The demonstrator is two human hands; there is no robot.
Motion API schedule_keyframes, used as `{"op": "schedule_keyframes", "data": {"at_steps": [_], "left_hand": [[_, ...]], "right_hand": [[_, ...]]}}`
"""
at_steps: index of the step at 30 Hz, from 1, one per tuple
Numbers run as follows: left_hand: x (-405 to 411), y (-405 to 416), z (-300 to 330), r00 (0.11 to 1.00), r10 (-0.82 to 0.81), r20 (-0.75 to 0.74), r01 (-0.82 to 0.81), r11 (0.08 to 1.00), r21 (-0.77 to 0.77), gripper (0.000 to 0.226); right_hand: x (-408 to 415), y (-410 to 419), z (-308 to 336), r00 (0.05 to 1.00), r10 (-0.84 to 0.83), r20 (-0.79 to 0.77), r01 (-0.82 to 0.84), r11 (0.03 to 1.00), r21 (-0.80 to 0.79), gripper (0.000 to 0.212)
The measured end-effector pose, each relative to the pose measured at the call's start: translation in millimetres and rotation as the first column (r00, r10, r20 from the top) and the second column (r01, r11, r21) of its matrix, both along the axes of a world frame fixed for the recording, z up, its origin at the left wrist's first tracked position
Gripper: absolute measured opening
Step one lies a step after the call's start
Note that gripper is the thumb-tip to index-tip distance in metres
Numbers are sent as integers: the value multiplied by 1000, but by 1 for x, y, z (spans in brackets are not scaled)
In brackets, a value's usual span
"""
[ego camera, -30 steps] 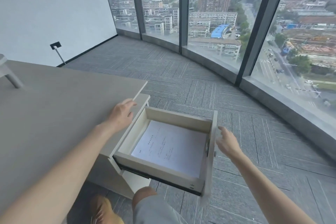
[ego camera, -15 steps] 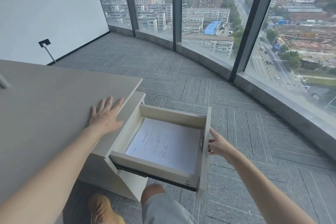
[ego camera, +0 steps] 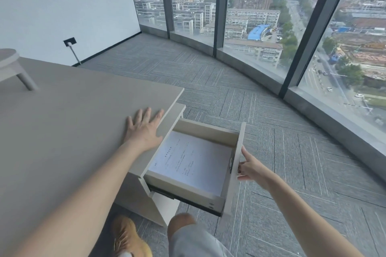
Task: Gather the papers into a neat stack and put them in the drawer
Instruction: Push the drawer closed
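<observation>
A stack of white printed papers (ego camera: 194,160) lies flat on the bottom of the pulled-out drawer (ego camera: 183,184), which sticks out from under the grey desk (ego camera: 62,131). My left hand (ego camera: 144,129) rests palm down with fingers spread on the desk's right edge, just beside the drawer. My right hand (ego camera: 250,168) touches the outer face of the drawer front (ego camera: 235,165) with its fingers; it grips nothing that I can see.
A small round stand (ego camera: 12,67) sits on the desk at the far left. Grey carpet floor runs out to the curved window wall (ego camera: 292,64). My knee (ego camera: 183,225) and a tan shoe (ego camera: 129,238) are below the drawer.
My left hand moved from above the drawer's corner onto the desk top and lies flat. My right hand came in against the drawer front. The drawer looks slightly further in.
</observation>
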State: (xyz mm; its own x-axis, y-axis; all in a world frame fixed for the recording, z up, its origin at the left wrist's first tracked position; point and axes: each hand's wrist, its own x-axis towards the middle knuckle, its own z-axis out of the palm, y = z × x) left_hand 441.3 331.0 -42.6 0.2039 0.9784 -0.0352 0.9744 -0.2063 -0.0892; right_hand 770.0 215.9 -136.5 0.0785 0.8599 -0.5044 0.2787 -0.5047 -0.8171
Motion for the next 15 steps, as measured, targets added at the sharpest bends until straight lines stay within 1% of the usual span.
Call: {"op": "schedule_keyframes", "data": {"at_steps": [9, 15], "left_hand": [[-2, 0, -2, 1000, -19, 23, 19, 1000, 20, 91], [-1, -1, -1, 999, -22, 29, 21, 1000, 14, 87]], "right_hand": [[-35, 26, -11, 992, 23, -126, -25, 1000, -15, 91], [-59, 42, -13, 984, 72, -162, -71, 997, 15, 90]]}}
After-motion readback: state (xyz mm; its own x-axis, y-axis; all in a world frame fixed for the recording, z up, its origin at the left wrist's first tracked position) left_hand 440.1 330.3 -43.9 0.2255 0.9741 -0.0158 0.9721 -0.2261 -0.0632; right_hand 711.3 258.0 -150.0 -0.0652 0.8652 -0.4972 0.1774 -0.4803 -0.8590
